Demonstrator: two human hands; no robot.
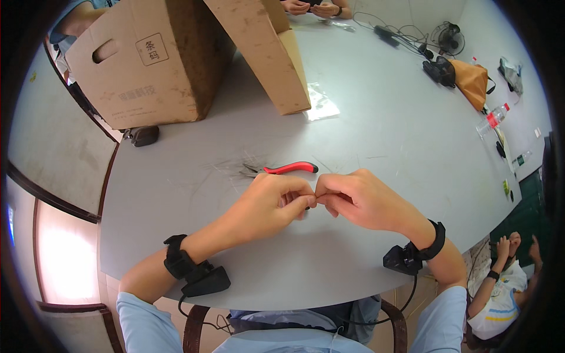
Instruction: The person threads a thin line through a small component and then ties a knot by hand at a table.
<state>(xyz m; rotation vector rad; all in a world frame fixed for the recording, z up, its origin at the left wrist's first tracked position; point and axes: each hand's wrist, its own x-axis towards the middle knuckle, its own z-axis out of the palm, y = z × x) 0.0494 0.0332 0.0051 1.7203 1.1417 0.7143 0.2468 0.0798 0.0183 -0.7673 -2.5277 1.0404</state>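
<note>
Over the grey table [376, 138], my left hand [272, 203] and my right hand [364, 199] meet fingertip to fingertip. Both are closed in a pinch. A tiny dark bit shows by the left fingertips, too small to name; whatever else the fingers hold is hidden. Just beyond my left hand lie pliers [291, 167] with red and black handles, their jaws pointing left. Several thin, hair-like strands [220, 166] are scattered on the tabletop around the jaws.
Large cardboard boxes [141, 65] stand at the far left, with a dark pouch [145, 136] before them. A clear plastic bag [321, 105] lies beside the boxes. Along the right are an orange bag [469, 82], a bottle [493, 119] and a small fan [450, 38]. Other people's hands [312, 7] show at the back.
</note>
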